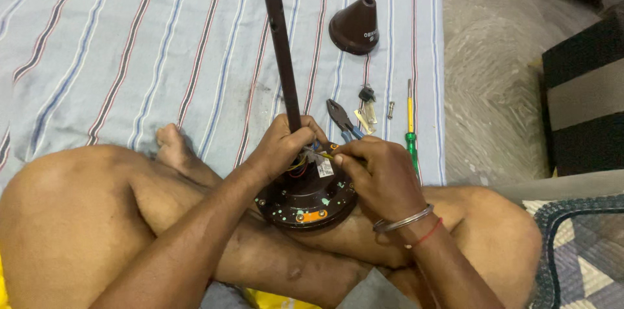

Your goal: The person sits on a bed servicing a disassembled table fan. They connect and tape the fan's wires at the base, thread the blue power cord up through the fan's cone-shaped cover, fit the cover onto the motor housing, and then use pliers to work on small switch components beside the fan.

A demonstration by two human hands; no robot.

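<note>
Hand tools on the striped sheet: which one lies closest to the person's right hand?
The blue-handled pliers, whose handles run almost up to the right hand. The yellow-and-green screwdriver lies farther right, apart from the hand.

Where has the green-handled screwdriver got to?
The screwdriver lies on the striped sheet at the right of the head view, just beyond the right hand, beside the keys and the pliers.

Left hand (281, 146) curled in closed grip, forearm angled up from lower left; right hand (377, 169) pinching, fingertips (338, 158) together, wrist bent.
</note>
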